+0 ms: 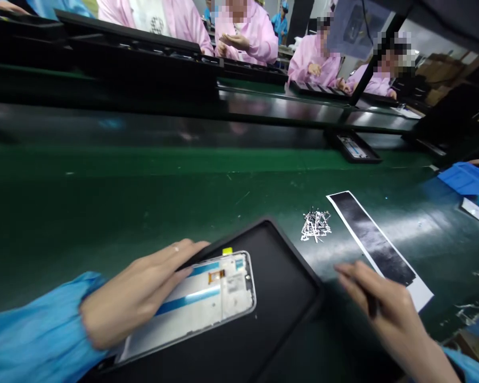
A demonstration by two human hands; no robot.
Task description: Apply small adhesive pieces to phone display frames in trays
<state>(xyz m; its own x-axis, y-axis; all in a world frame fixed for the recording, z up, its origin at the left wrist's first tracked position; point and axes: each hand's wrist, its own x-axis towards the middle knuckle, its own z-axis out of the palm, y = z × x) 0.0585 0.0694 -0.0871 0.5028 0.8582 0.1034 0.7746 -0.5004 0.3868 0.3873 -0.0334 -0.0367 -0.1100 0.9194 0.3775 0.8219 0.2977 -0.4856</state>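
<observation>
A phone housing (207, 303) with its inside facing up, blue strips, a small orange flex cable and a yellow tab lies slanted in a black tray (291, 266). Over its left part is my left hand (139, 287), fingers along the far edge and tray rim, gripping there. To the right of the tray, my right hand (383, 308) hovers with its fingers pinched together, a little blurred. Something dark shows between those fingers, too unclear to name. Beyond it are a heap of small white-and-dark pieces (316, 225) and a white sheet with a black strip (377, 242).
Farther back on the green bench (183, 197), a second black tray (355, 146) holds another phone housing. A blue bin (467, 178) is at the right, with another person's hand on it. Across a raised ledge, several people in pink sit behind black trays (143, 53).
</observation>
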